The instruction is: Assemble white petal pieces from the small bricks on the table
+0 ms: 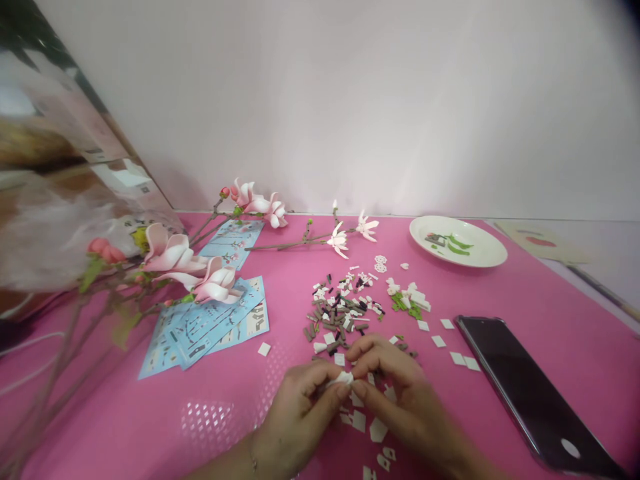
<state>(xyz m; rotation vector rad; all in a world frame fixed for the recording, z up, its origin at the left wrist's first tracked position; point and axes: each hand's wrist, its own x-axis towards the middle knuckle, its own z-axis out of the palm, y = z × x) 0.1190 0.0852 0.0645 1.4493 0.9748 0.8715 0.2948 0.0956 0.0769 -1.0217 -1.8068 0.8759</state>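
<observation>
Between the fingertips of both hands is a small white piece [344,378]. My left hand [305,407] pinches it from the left, with thumb and index finger closed. On its right side, the thumb and fingers of my right hand [395,383] are pressed against it. Just beyond the hands lies a pile of small grey, black and white pieces [345,307]. Loose white pieces [359,420] are scattered under and between the hands, partly hidden by them.
Pink magnolia stems [175,257] lie at the left over blue instruction sheets [200,333]. White flowers on a stem [337,240] lie at the back. A white plate [487,250] holds green pieces, and a black phone [530,387] lies at the right.
</observation>
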